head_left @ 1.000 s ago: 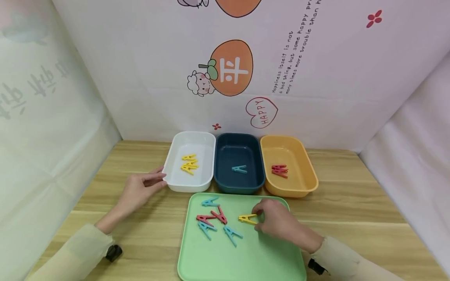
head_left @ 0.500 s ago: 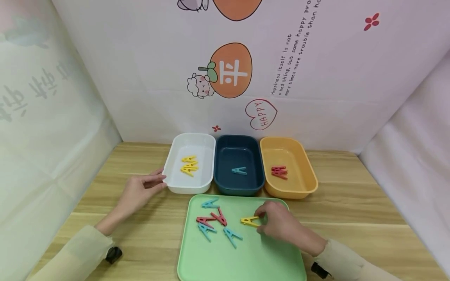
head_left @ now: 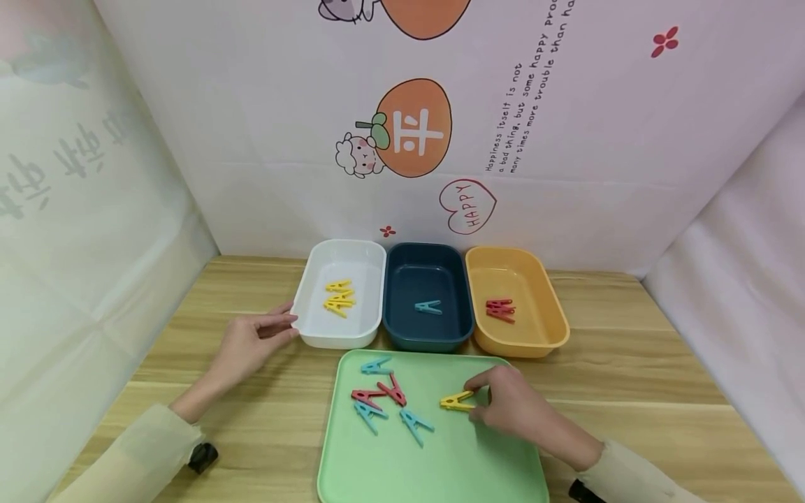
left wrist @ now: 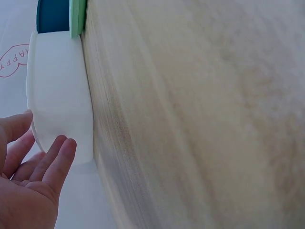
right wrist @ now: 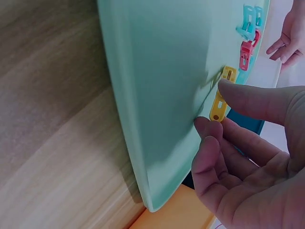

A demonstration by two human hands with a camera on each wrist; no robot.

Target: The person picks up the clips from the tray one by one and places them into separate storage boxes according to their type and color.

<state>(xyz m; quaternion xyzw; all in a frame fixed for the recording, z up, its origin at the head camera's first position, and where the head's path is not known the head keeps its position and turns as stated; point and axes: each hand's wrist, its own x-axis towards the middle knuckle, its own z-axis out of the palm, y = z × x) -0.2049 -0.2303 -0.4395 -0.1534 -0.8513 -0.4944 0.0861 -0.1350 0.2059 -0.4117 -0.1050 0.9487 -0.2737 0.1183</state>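
My right hand point(head_left: 512, 402) pinches a yellow clothespin point(head_left: 457, 400) by its handle ends between thumb and fingers, low over the green tray point(head_left: 434, 468). In the right wrist view, the thumb presses one side of the yellow clothespin point(right wrist: 223, 98). Left of it on the tray lie blue clothespins point(head_left: 415, 425) and red clothespins point(head_left: 393, 390). My left hand point(head_left: 248, 346) touches the near left corner of a white bin point(head_left: 346, 339). Its fingers look fairly straight against the bin's wall point(left wrist: 62, 86) in the left wrist view.
Several yellow clothespins point(head_left: 339, 300) lie in the white bin. Beside it, a dark blue bin point(head_left: 428, 339) contains one blue clothespin point(head_left: 429, 307), and a yellow-orange bin point(head_left: 528, 346) contains red clothespins point(head_left: 500, 309). The bins stand against a printed backdrop point(head_left: 283, 209) on a wooden table point(head_left: 629, 363).
My right hand has shifted right and slightly toward me, and the yellow clothespin has moved along with it over the tray. The left hand stays at the white bin.
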